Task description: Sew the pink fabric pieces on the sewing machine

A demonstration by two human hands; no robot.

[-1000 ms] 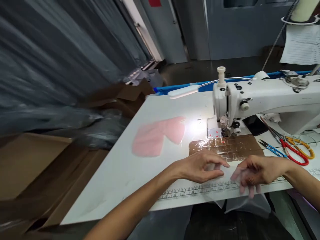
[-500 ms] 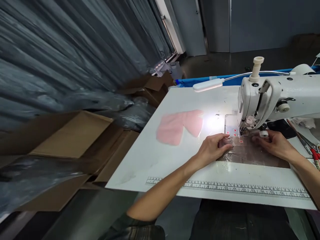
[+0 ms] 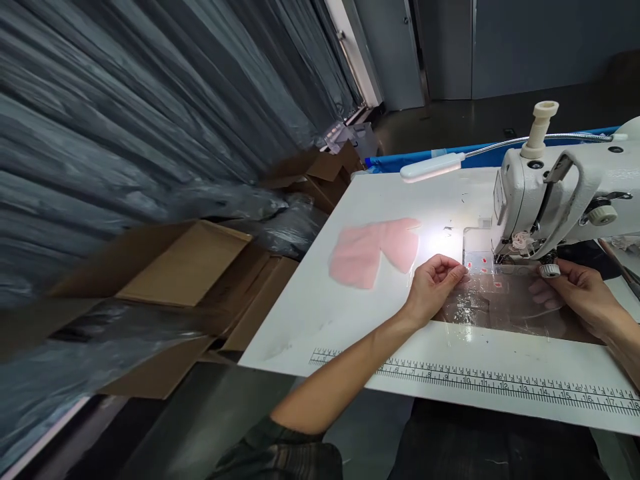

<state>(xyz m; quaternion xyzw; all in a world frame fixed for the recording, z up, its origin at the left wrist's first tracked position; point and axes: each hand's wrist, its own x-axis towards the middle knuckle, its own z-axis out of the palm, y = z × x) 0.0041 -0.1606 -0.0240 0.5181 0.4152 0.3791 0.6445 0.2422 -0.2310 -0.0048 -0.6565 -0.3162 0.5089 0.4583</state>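
**Sheer sheet [image 3: 517, 297] in two hands' reach at a sewing machine [image 3: 570, 175]**

Closest in, a dark sleeve [image 3: 295, 460] ends near the left elbow, and the bare forearm [image 3: 360, 373] crosses a ruler [image 3: 490, 383] printed along the white table's [image 3: 295, 340] front edge. Beyond it, the left hand [image 3: 431, 287] pinches thumb and forefinger together on the sheer sheet's left edge. The right hand [image 3: 583, 290] is at the opposite side, partly behind a knob [image 3: 550, 270]; its fingers show through the material, and from here I cannot tell whether they grip it. Between the hands, the sheer sheet lies over a glossy brown patch [image 3: 575, 327], just in front of a metal plate [image 3: 477, 257] dotted with red. Pink cloth [image 3: 360, 257] lies flat to the left, apart from both hands. Farther back, a lit lamp [image 3: 433, 167] hangs over the table. Open boxes [image 3: 195, 257] stand left of it, below grey sheeting [image 3: 150, 133]. A grey door [image 3: 393, 60] is behind.
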